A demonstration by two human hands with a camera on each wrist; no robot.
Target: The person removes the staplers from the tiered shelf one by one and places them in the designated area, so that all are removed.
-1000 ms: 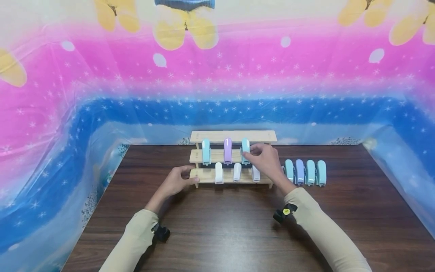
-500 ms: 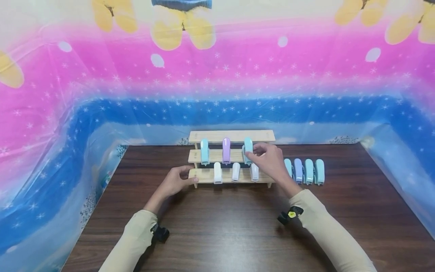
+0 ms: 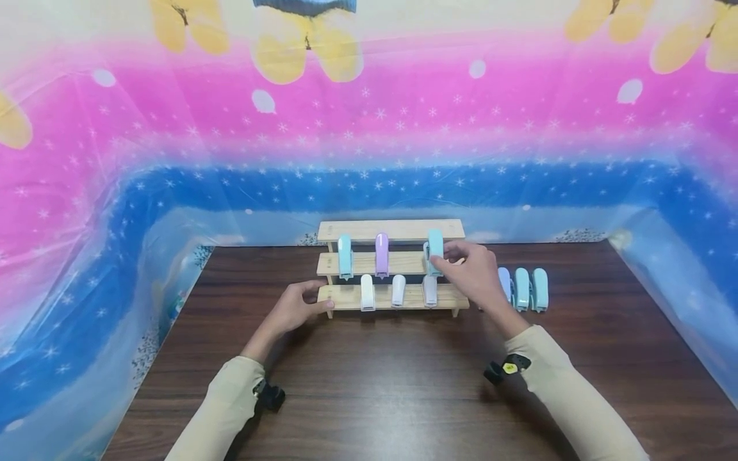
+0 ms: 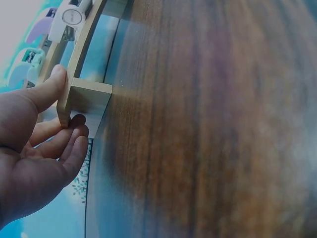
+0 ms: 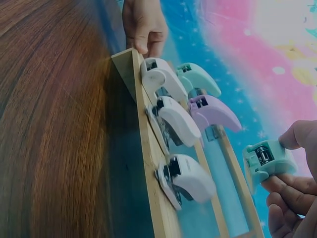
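A three-step wooden rack (image 3: 392,230) stands on the table. My left hand (image 3: 295,306) grips the left end of its lowest step, thumb on top and fingers underneath in the left wrist view. With thumb and fingers, my right hand (image 3: 473,272) pinches a teal mini stapler (image 3: 435,250) at the right part of the middle step. Whether its base touches the wood, I cannot tell. On that step also stand a light blue-green stapler (image 3: 344,255) at the left and a purple stapler (image 3: 382,253). White staplers (image 5: 181,121) stand in a row on the lowest step.
Right of the rack, several staplers (image 3: 522,288), teal and periwinkle, stand side by side on the brown table (image 3: 380,384), partly hidden by my right hand. A printed cloth (image 3: 369,186) hangs behind the table and along its sides.
My right hand has moved to the right along the middle step with the teal stapler, away from the purple one. The left hand keeps its grip on the rack.
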